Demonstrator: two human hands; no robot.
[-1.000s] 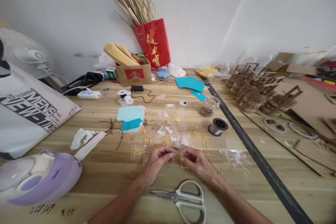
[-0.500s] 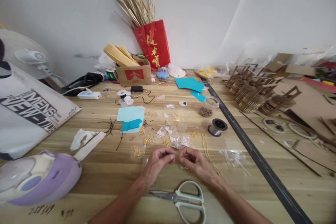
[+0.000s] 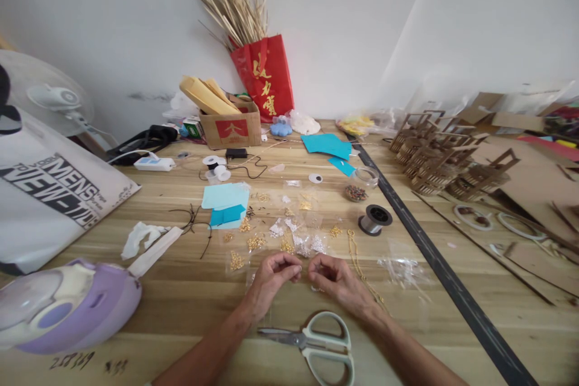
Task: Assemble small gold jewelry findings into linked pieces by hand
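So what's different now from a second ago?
Nothing has clearly moved, been picked up or let go. The left hand and right hand stay close together, fingertips bent inward; whatever they pinch is too small to tell. The scissors and wire spool lie where they were.

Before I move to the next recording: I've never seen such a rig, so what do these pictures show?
There is no robot, just a person's bare hands, seen by one camera worn on the head; every picture comes from it. The left hand and right hand are pinched close together above a wooden table; anything between their fingertips is too small to tell. Nearer the camera lie scissors. Beyond the hands are small gold pieces, a spool and blue sheets.
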